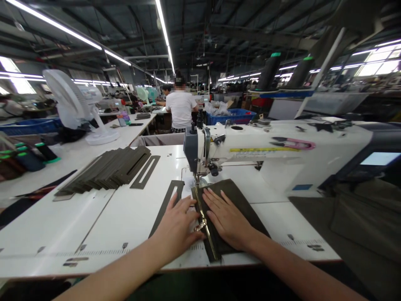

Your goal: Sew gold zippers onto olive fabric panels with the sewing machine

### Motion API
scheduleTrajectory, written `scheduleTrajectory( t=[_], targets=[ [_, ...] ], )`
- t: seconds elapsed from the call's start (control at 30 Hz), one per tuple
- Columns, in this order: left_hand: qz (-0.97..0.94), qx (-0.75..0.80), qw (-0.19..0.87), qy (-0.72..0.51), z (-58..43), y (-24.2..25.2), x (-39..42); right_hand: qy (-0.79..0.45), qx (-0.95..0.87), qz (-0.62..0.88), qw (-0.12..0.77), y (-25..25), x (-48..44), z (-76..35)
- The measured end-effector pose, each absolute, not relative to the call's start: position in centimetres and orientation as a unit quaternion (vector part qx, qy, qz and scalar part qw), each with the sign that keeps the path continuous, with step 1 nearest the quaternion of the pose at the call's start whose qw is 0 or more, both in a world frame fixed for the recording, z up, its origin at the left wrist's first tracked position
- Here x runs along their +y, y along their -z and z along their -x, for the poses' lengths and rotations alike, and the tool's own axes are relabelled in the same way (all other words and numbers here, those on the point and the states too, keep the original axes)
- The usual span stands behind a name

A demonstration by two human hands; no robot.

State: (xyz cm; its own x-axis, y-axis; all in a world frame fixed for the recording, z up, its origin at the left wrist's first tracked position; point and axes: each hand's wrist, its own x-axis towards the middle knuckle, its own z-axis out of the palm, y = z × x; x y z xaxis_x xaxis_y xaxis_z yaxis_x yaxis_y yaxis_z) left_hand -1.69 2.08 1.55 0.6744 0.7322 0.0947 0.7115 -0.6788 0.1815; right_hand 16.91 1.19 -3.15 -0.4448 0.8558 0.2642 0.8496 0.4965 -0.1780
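A: What takes up most of the view?

B: The white surface (94, 217), running wide from left to right. A white sewing machine (282, 159) stands on its right half, with its head toward the middle.

A: And to the left of the machine?

B: A fanned stack of dark olive pieces (109, 169), well apart from the hands. Nearer in, a dark slotted strip (166, 205) lies flat just beside the left hand.

A: Where is the work itself?

B: A dark olive fabric piece (241, 200) lies flat on the surface, with its far end right at the presser foot (198, 180). A zipper (209, 238) runs along its left edge, down toward the near edge of the surface.

A: The hands?

B: The left hand (177, 228) lies flat, palm down, fingers stretched out together, their tips touching the zipper (the thumb sits by the metal pull (200, 227)). The right hand (227, 219) is flat on the fabric piece, fingers slightly spread and pointing toward the sewing machine, pressing the cloth down. Neither hand pinches anything.

A: Anything small?

B: Pink-handled snips (294, 144) rest on top of the sewing machine's arm.
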Motion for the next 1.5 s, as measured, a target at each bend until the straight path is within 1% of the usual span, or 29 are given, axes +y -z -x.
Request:
scheduleTrajectory(
  t=[0.1, 0.23, 0.33, 0.4, 0.43, 0.47, 0.53, 0.6, 0.7, 0.77, 0.87, 0.93, 0.97, 1.07, 1.2, 1.4, 1.5],
  targets=[
    [-0.879, 0.451, 0.103, -0.118, 1.4, -1.6, 0.7, -0.007, -0.851, 0.501, 0.16, 2.8, 1.1, -16.8],
    [-0.844, 0.509, 0.116, -0.122, 0.3, -1.9, -0.8, -0.004, -0.853, 0.5, 0.15, 3.0, 1.1, -16.7],
    [-0.857, 0.466, 0.205, -0.08, 0.1, -2.6, -2.1, -0.007, -0.848, 0.51, 0.143, 2.7, 1.1, -16.6],
    [-0.87, 0.418, 0.252, -0.077, 1.1, -3.0, -2.6, -0.006, -0.839, 0.527, 0.14, 2.2, 1.1, -16.4],
    [-0.875, 0.407, 0.246, -0.094, 2.0, -3.1, -2.5, -0.004, -0.837, 0.53, 0.139, 1.9, 1.0, -16.2],
    [-0.878, 0.409, 0.217, -0.119, 3.1, -3.1, -2.3, -0.004, -0.841, 0.523, 0.138, 1.6, 1.0, -16.1],
    [-0.881, 0.43, 0.123, -0.15, 5.8, -2.7, -1.4, -0.017, -0.863, 0.485, 0.138, 1.1, 0.8, -16.0],
    [-0.893, 0.433, 0.042, -0.118, 8.4, -2.0, -0.7, -0.047, -0.887, 0.441, 0.131, 0.9, 0.6, -16.0],
    [-0.924, 0.378, 0.0, -0.056, 10.6, -1.0, -1.2, -0.086, -0.896, 0.419, 0.122, 1.0, 0.6, -16.3],
    [-0.935, 0.352, -0.001, -0.031, 10.8, -0.9, -2.1, -0.091, -0.895, 0.413, 0.143, 1.4, 0.7, -16.6],
    [-0.934, 0.358, -0.002, -0.012, 10.4, -1.1, -3.2, -0.067, -0.859, 0.452, 0.231, 2.3, 0.9, -17.0],
    [-0.927, 0.375, -0.014, -0.008, 10.1, -1.3, -3.4, -0.04, -0.83, 0.489, 0.265, 3.0, 1.1, -17.0],
    [-0.926, 0.378, -0.02, -0.009, 10.1, -1.4, -3.4, -0.027, -0.826, 0.498, 0.262, 3.3, 1.2, -17.0],
    [-0.934, 0.356, -0.021, -0.034, 10.3, -1.7, -3.0, -0.004, -0.843, 0.492, 0.219, 3.7, 1.3, -16.9],
    [-0.941, 0.327, 0.014, -0.087, 10.3, -1.8, -2.2, -0.002, -0.858, 0.481, 0.18, 3.6, 1.3, -17.1],
    [-0.935, 0.321, 0.054, -0.142, 8.1, -1.1, 0.4, -0.014, -0.861, 0.478, 0.172, 3.2, 1.1, -17.3],
    [-0.926, 0.335, 0.043, -0.167, 6.2, -0.6, 2.7, -0.018, -0.863, 0.474, 0.174, 3.2, 1.2, -17.2]
  ],
)
